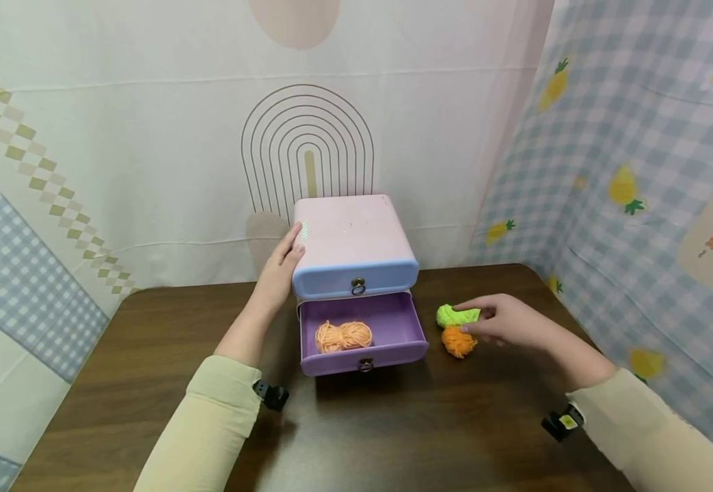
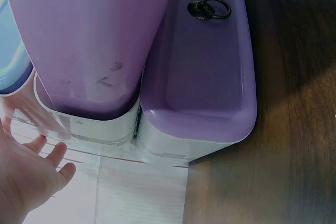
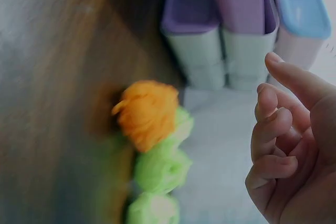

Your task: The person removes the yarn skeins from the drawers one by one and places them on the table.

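A small drawer chest with a pink top [image 1: 350, 229] stands against the back cloth. Its blue drawer [image 1: 325, 280] is closed. Below that, a purple drawer [image 1: 393, 321] is pulled out, with a peach yarn skein [image 1: 344, 336] lying in it. My left hand [image 1: 277, 273] rests against the chest's left side, fingers extended. Right of the chest, my right hand [image 1: 506, 320] hovers at an orange yarn skein [image 1: 457, 342] and bright green yarn [image 1: 451, 316]. In the right wrist view that hand's fingers are loosely bent, apart from the orange yarn [image 3: 148, 114], and hold nothing.
Another purple drawer [image 2: 205, 66], closed, sits beneath the pulled-out one. The chest and yarn stand on a dark wooden table [image 1: 165, 355]. Patterned cloth [image 1: 178, 150] hangs behind, and checked cloth [image 1: 627, 130] hangs along the right.
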